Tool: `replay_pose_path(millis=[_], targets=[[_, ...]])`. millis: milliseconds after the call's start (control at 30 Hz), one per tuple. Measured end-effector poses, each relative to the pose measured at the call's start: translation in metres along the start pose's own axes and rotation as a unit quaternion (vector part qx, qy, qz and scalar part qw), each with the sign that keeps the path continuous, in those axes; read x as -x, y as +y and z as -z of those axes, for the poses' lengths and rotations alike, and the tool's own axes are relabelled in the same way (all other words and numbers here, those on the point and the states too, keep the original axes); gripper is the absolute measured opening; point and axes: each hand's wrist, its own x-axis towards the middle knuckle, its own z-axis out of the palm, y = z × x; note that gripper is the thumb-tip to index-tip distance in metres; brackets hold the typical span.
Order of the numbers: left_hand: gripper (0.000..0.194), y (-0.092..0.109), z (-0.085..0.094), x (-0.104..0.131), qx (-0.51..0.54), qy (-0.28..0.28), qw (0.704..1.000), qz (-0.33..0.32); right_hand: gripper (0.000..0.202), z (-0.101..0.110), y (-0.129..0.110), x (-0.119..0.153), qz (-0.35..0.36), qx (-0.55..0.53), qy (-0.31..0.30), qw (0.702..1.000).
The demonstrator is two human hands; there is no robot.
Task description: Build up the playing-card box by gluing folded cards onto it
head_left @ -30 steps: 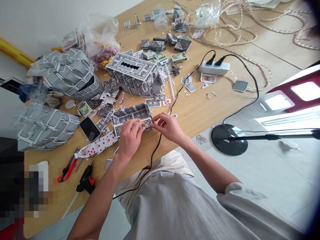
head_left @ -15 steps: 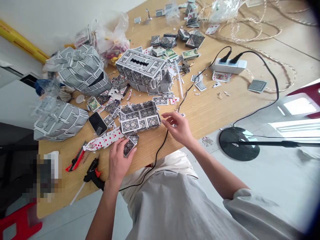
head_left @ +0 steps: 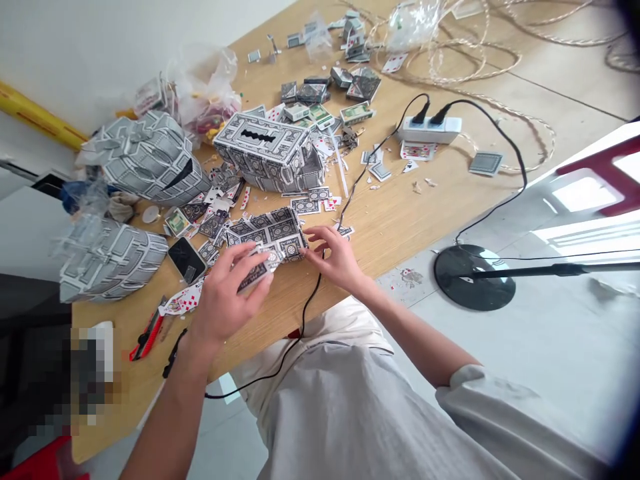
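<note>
An open box made of patterned playing cards (head_left: 280, 230) lies near the table's front edge. My left hand (head_left: 227, 293) grips a folded card piece (head_left: 255, 273) between thumb and fingers, raised at the box's front left side. At the box's right end, my right hand (head_left: 333, 257) has its thumb and fingers on the wall. Behind stands a larger card box (head_left: 267, 147) with a dark wavy slot in its top. A strip of face-up cards (head_left: 185, 300) lies left of my left hand, which partly covers it.
A phone (head_left: 187, 259), a red cutter (head_left: 147, 333) and a mostly hidden glue gun (head_left: 175, 353) lie at left. Two woven card baskets (head_left: 150, 160) stand behind. A black cable (head_left: 313, 293) runs from the power strip (head_left: 430, 129) past my right hand. Loose cards and scraps surround the boxes.
My left hand has lifted the folded card piece from the table to the box's front. My right hand has closed onto the box's right end. The view has shifted.
</note>
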Motion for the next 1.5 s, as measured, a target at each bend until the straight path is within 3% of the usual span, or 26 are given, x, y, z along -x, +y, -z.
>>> replay_pose_path(millis=[167,333,733,1100,1500], targets=[[0.026,-0.016,-0.018,-0.06,0.01,-0.072,0.994,-0.087,0.062,-0.015,0.008,0.001,-0.059,-0.052,0.048,0.996],[0.027,-0.021,-0.037,-0.081,-0.006,-0.127,0.986,-0.111,0.065,-0.018,0.012,0.003,-0.087,-0.085,0.052,0.991],[0.027,-0.023,-0.043,-0.088,-0.019,-0.148,0.981,-0.121,0.054,-0.018,0.018,0.007,-0.061,-0.09,0.05,0.993],[0.027,-0.026,-0.06,-0.09,0.024,-0.17,0.978,-0.117,0.04,-0.015,0.013,0.008,-0.029,-0.057,0.039,0.997],[0.032,-0.04,-0.076,-0.076,0.046,-0.138,0.981,-0.126,0.044,-0.01,0.014,0.009,0.0,-0.025,0.011,1.0]])
